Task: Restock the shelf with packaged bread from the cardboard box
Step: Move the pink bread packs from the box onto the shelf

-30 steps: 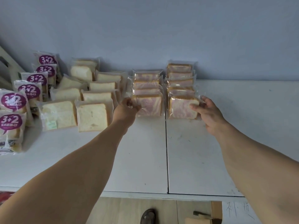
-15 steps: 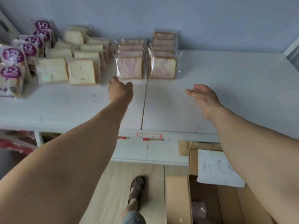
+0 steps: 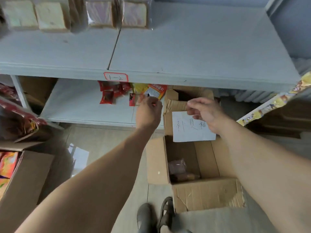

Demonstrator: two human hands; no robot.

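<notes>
An open cardboard box (image 3: 207,194) stands on the floor below the white shelf (image 3: 185,52), with a handwritten paper sheet (image 3: 191,130) on its far flap. A few packaged bread loaves (image 3: 180,170) lie at its bottom. Pink-swirl bread packs (image 3: 133,14) and plain white bread packs (image 3: 50,15) sit at the back of the shelf. My left hand (image 3: 148,111) hovers over the box's far left corner with fingers curled and nothing in it. My right hand (image 3: 205,111) hangs above the paper sheet, fingers loosely spread, empty.
Red and yellow snack packets (image 3: 127,93) lie on the lower shelf board. A second cardboard box (image 3: 25,174) with colourful packs stands at the left. My feet (image 3: 156,214) are beside the box's near flap. A label (image 3: 116,77) is stuck on the shelf edge.
Both hands have let go of the pink-swirl packs on the shelf and come down toward the box. The view has tilted from the shelf down to the floor.
</notes>
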